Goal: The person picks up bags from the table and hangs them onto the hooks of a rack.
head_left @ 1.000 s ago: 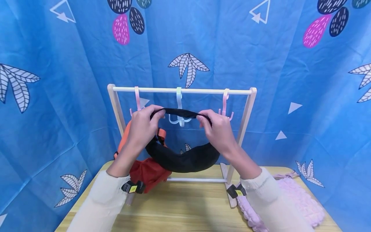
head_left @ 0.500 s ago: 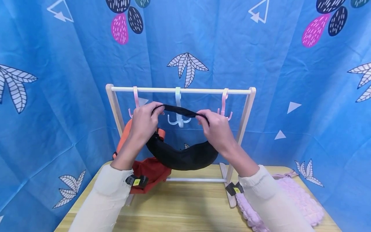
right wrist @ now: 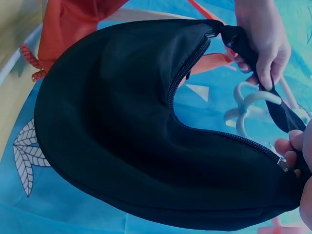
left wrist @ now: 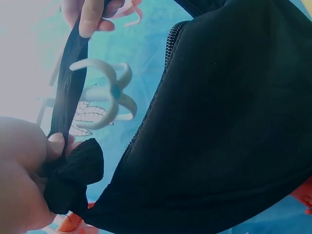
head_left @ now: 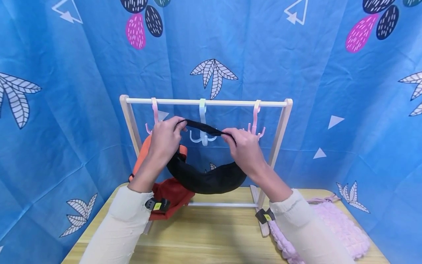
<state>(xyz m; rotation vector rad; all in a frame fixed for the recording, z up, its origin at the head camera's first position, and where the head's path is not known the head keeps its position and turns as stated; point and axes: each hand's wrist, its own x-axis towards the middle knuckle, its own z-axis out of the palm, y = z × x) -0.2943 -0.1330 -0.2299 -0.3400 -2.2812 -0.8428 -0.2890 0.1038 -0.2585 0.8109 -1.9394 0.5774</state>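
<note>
A black crescent-shaped zip bag [head_left: 207,181] hangs by its strap from both hands, in front of the rack. My left hand [head_left: 164,141] pinches the strap [head_left: 201,126] at its left part. The right hand [head_left: 245,150] pinches it farther right, a little lower, so the stretch between them slopes down to the right. In the right wrist view the bag's curved zipper [right wrist: 173,100] looks closed along its inner edge. Behind the strap is a pale blue multi-prong hook [head_left: 203,138]; in the left wrist view the hook's prongs [left wrist: 114,92] appear beside the strap. Whether they touch cannot be told.
A wooden rack with a white rail [head_left: 227,103] stands on the table [head_left: 197,238]. Pink hooks [head_left: 255,121] hang at either side of the blue one. A red and orange bag [head_left: 171,198] hangs at left. A pink puffy bag [head_left: 339,227] lies at right.
The left hand has risen slightly and the strap between the hands now slants down to the right. The black bag has shifted slightly up and left. Both hands keep their grip.
</note>
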